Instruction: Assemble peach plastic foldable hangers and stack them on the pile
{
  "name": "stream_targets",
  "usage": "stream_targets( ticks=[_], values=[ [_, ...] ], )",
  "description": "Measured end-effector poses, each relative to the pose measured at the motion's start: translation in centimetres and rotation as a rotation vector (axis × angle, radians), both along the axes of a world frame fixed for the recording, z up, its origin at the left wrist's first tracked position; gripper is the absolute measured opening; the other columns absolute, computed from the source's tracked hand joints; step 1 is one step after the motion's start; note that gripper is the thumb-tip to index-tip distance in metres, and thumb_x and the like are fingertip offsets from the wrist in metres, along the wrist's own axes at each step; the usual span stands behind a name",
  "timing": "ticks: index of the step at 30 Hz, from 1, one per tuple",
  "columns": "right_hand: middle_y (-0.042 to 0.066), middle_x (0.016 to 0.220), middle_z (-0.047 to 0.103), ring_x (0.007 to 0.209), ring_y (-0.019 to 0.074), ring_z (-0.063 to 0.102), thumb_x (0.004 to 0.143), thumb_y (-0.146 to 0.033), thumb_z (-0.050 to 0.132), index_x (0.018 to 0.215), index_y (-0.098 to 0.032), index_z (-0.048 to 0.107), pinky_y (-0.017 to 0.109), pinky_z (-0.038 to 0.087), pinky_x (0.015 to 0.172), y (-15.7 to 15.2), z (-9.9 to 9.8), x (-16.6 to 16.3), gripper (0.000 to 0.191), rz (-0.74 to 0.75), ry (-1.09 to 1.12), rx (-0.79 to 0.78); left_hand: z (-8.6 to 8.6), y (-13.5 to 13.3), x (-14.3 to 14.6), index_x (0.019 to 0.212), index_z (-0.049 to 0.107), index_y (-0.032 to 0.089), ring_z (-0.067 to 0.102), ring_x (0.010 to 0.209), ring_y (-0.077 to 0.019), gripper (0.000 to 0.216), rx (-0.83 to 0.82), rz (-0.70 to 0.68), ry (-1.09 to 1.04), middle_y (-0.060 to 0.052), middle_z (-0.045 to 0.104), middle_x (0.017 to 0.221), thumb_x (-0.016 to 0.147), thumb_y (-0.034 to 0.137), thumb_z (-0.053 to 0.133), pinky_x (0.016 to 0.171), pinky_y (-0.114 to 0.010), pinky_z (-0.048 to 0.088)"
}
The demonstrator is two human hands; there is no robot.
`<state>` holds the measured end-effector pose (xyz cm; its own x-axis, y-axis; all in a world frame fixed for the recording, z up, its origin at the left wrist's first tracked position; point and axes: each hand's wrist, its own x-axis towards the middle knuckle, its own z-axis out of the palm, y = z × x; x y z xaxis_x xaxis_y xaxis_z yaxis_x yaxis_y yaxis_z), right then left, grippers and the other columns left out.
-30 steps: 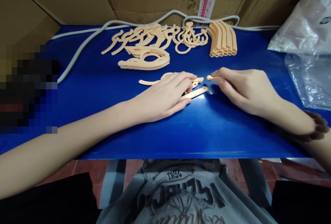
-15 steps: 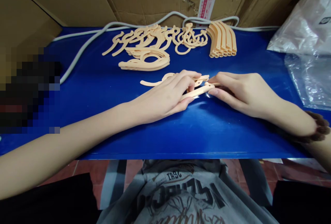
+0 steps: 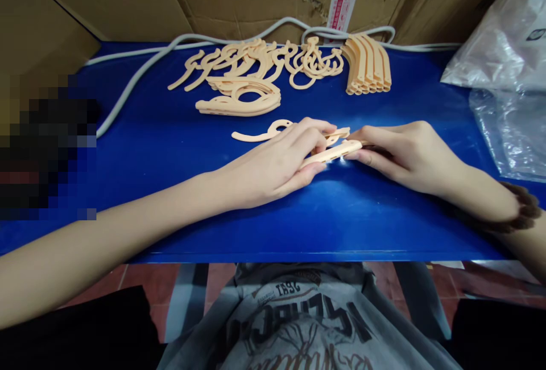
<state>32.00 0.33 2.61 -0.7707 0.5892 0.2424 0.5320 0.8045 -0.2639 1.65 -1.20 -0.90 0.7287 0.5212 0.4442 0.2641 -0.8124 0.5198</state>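
Slotted strip (image 3: 335, 154) slants over the blue worktop (image 3: 273, 233), pinched between my left hand's (image 3: 284, 159) thumb and fingers, presumably to steady its right end, where my right hand (image 3: 403, 148) closes on a thin piece (image 3: 367, 143), mostly hidden

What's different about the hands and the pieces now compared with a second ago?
The pale bar in the left hand has shifted a little to the right and turned, so slots in its side show. The thin piece pinched by the right hand, apart from the bar before, now meets its right end. Nothing was let go. The stacked bars and white cable stayed put.
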Motion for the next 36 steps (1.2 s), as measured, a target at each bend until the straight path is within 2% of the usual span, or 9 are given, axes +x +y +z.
stream_targets(
  ticks=[6, 11, 15, 18, 21, 25, 29, 33, 36],
  values=[
    [0.0, 0.078, 0.074, 0.06, 0.0154, 0.064, 0.124, -0.043, 0.049, 0.105, -0.021, 0.069, 0.031, 0.037, 0.058, -1.0, 0.3, 0.1, 0.035, 0.156, -0.037, 0.333, 1.3, -1.6, 0.3, 0.137, 0.062, 0.017, 0.064, 0.156, -0.0321, 0.03, 0.03, -0.078, 0.096, -0.024, 0.062, 0.165, 0.126, 0.034, 0.04, 0.135, -0.053, 0.056],
    [-0.001, 0.076, 0.073, 0.057, 0.0142, 0.063, 0.125, -0.039, 0.048, 0.103, -0.023, 0.067, 0.029, 0.038, 0.055, -1.2, 0.5, -0.3, 0.033, 0.168, -0.05, 0.38, 1.2, -1.6, 0.3, 0.134, 0.062, 0.018, 0.067, 0.151, -0.0315, 0.029, 0.062, -0.089, 0.089, -0.024, 0.064, 0.164, 0.126, 0.033, 0.039, 0.132, -0.053, 0.059],
    [0.001, 0.079, 0.076, 0.057, 0.0141, 0.064, 0.125, -0.048, 0.048, 0.111, -0.021, 0.073, 0.028, 0.04, 0.056, -0.7, 0.4, -0.4, 0.039, 0.149, -0.005, 0.249, 0.7, -1.0, 0.2, 0.135, 0.062, 0.012, 0.069, 0.147, -0.0332, 0.029, 0.18, -0.05, 0.091, -0.027, 0.065, 0.159, 0.126, 0.029, 0.041, 0.127, -0.052, 0.061],
    [0.004, 0.089, 0.082, 0.066, 0.0151, 0.072, 0.125, -0.05, 0.048, 0.12, -0.019, 0.079, 0.026, 0.047, 0.063, -0.4, 0.2, -0.6, 0.044, 0.105, 0.062, 0.092, 0.3, -0.8, 0.2, 0.138, 0.063, 0.013, 0.068, 0.146, -0.0354, 0.027, 0.249, 0.007, 0.1, -0.026, 0.064, 0.163, 0.125, 0.027, 0.043, 0.124, -0.056, 0.062],
    [0.005, 0.095, 0.086, 0.077, 0.0168, 0.078, 0.124, -0.054, 0.053, 0.119, -0.02, 0.084, 0.026, 0.05, 0.07, -0.3, 0.1, -0.9, 0.047, 0.035, 0.128, -0.062, 0.1, -0.9, 0.2, 0.141, 0.063, 0.012, 0.067, 0.148, -0.0401, 0.029, 0.279, 0.079, 0.132, -0.027, 0.062, 0.168, 0.123, 0.025, 0.045, 0.121, -0.062, 0.06],
    [0.002, 0.086, 0.083, 0.069, 0.0158, 0.07, 0.118, -0.073, 0.056, 0.115, -0.02, 0.089, 0.027, 0.047, 0.068, -0.2, 0.2, -1.2, 0.062, -0.06, 0.195, -0.227, 0.2, -1.1, 0.4, 0.14, 0.065, 0.014, 0.067, 0.145, -0.0411, 0.029, 0.309, 0.154, 0.158, -0.025, 0.061, 0.171, 0.122, 0.024, 0.045, 0.121, -0.065, 0.059],
    [0.001, 0.08, 0.081, 0.07, 0.0169, 0.068, 0.111, -0.082, 0.06, 0.113, -0.021, 0.092, 0.029, 0.047, 0.069, -0.3, 0.4, -1.6, 0.069, -0.094, 0.243, -0.32, 0.0, -1.2, 0.5, 0.139, 0.067, 0.013, 0.065, 0.146, -0.0423, 0.03, 0.335, 0.185, 0.175, -0.025, 0.061, 0.172, 0.121, 0.024, 0.045, 0.12, -0.068, 0.058],
    [0.005, 0.1, 0.089, 0.088, 0.0237, 0.079, 0.11, -0.079, 0.067, 0.117, -0.022, 0.095, 0.032, 0.054, 0.078, -0.5, 0.4, -1.9, 0.064, -0.124, 0.302, -0.381, -0.1, -1.2, 0.6, 0.141, 0.068, 0.015, 0.064, 0.147, -0.0423, 0.032, 0.331, 0.224, 0.184, -0.024, 0.06, 0.173, 0.121, 0.025, 0.045, 0.121, -0.07, 0.056],
    [0.005, 0.103, 0.09, 0.093, 0.0259, 0.08, 0.107, -0.081, 0.069, 0.117, -0.024, 0.096, 0.033, 0.055, 0.079, -0.6, 0.5, -1.9, 0.064, -0.148, 0.327, -0.418, -0.1, -1.2, 0.6, 0.142, 0.068, 0.016, 0.064, 0.147, -0.0416, 0.033, 0.332, 0.224, 0.174, -0.023, 0.061, 0.172, 0.121, 0.024, 0.045, 0.123, -0.068, 0.055]
  ],
)
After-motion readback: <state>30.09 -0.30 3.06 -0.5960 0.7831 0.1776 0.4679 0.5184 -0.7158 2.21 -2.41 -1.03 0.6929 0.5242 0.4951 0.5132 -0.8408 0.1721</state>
